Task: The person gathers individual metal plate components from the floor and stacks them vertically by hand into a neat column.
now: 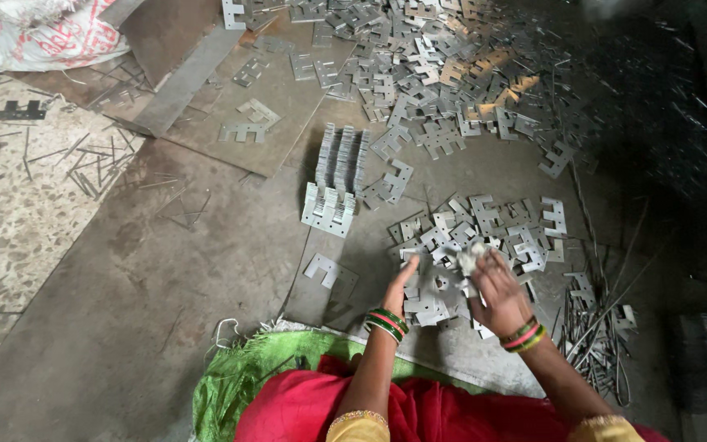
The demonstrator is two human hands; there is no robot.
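My left hand [397, 286] reaches forward with fingers extended, its tips touching the flat notched metal plates [484, 233] scattered on the floor in front of me. My right hand [497, 290] lies over the same cluster, fingers curled around a small pale object [471, 255], possibly a rag or a plate; blur hides which. Both wrists wear green and red bangles. A neat row of stacked plates [337, 176] stands on edge just beyond and to the left of my hands.
A large heap of the same plates [435, 74] fills the far floor. Flat metal sheets [272, 106] lie at upper left, thin metal strips [599, 327] at right, a white sack [51, 33] at top left, and a green sack [239, 376] under my lap.
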